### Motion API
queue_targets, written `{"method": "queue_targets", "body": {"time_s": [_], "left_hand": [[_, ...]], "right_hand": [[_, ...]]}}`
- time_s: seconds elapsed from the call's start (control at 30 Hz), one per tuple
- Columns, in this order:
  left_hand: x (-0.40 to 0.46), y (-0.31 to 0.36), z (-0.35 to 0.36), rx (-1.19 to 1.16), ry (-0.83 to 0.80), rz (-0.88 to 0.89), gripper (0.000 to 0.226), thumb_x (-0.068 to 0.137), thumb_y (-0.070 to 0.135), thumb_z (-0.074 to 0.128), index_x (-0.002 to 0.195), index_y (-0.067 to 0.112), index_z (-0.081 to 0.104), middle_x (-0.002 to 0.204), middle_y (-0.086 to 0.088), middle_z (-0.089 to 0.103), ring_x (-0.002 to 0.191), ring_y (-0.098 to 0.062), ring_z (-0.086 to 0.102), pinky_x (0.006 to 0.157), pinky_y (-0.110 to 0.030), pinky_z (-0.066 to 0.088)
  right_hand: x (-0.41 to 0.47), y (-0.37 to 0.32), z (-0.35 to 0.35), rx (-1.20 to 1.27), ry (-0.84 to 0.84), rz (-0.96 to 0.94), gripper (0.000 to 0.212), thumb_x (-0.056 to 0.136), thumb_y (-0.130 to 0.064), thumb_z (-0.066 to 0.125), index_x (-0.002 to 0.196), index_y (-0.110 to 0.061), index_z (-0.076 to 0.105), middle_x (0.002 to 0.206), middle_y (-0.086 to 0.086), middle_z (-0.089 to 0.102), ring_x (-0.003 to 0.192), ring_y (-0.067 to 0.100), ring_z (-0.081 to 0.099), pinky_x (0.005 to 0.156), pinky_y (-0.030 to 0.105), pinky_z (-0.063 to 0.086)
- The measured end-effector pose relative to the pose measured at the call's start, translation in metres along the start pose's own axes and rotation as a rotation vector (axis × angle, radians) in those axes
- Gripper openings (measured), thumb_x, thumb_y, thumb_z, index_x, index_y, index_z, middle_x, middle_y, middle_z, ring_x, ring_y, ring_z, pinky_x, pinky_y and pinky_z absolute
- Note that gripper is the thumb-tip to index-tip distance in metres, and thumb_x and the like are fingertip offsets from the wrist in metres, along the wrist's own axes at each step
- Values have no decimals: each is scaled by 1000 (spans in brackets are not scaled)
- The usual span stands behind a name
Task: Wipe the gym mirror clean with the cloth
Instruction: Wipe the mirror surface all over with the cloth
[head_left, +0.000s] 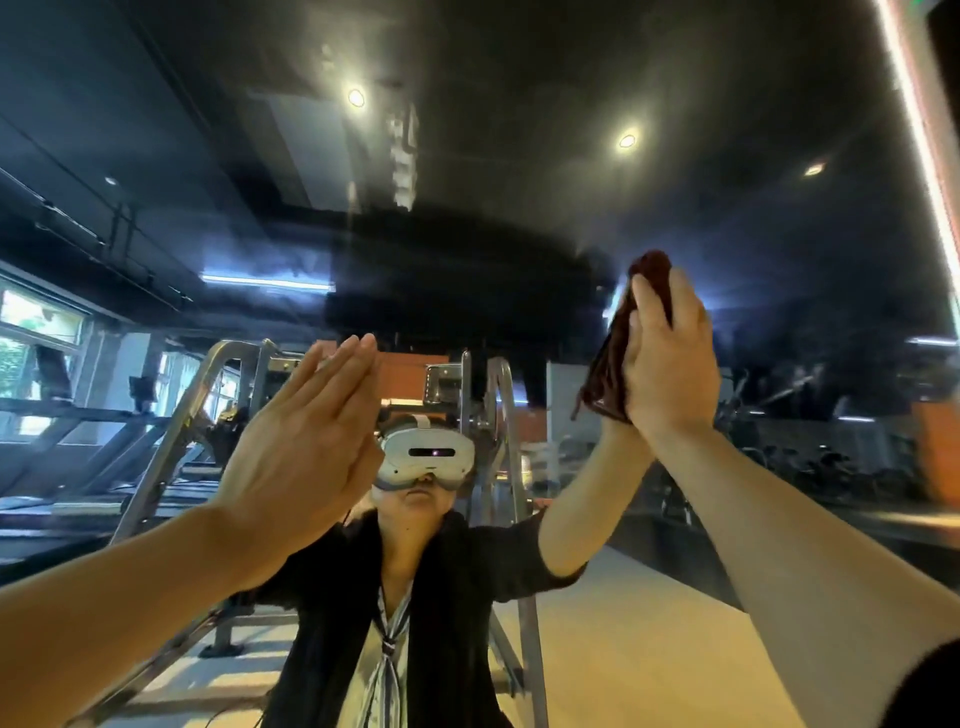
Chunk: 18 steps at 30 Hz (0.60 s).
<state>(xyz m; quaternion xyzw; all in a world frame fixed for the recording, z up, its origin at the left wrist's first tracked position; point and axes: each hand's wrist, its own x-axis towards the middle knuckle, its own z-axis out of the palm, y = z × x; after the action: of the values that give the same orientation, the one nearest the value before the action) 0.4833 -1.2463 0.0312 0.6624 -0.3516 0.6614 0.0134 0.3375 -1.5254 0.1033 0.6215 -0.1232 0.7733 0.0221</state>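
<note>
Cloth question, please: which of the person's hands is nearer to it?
Right. The right hand presses the cloth flat against the mirror; the left hand lies on the glass well to its left.

A gym: a wall mirror (519, 208) reflected steel-framed weight machines (218, 395), a row of treadmills (78, 467), a dark ceiling and recessed spotlights (356, 97).

Two bare forearms, left hand (306, 436) and right hand (670, 364), no rings or watch visible. Dark sleeve edge at near right corner. Mirror reflection: white headset with dark front strip and top strap, black short-sleeved top, pale shirt, striped neck scarf.
</note>
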Motion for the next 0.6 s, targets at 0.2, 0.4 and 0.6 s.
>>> {"method": "queue_targets", "body": {"time_s": [0.2, 0.4, 0.6], "left_hand": [[-5, 67, -3, -138, 43, -8, 60, 102, 34, 27, 147, -4, 38, 155, -22, 35, 146, -33, 32, 122, -46, 12], [-34, 118, 5, -227, 5, 41, 61, 97, 26, 36, 150, -4, 32, 159, -22, 27, 149, -31, 25, 122, -45, 13], [-32, 127, 2, -197, 3, -7, 60, 97, 29, 37, 146, -4, 38, 156, -21, 31, 148, -31, 27, 123, -43, 11]], "right_hand": [[-93, -44, -3, 37, -125, -175, 53, 97, -25, 40, 148, -12, 45, 160, 16, 30, 148, 36, 27, 113, 54, 40], [-184, 15, -46, -59, -347, -677, 63, 93, -30, 58, 151, -17, 37, 155, 16, 39, 141, 35, 40, 111, 49, 37], [-90, -39, -23, -24, -129, -256, 46, 93, -21, 51, 135, -6, 58, 137, 17, 60, 121, 33, 55, 97, 44, 51]]}}
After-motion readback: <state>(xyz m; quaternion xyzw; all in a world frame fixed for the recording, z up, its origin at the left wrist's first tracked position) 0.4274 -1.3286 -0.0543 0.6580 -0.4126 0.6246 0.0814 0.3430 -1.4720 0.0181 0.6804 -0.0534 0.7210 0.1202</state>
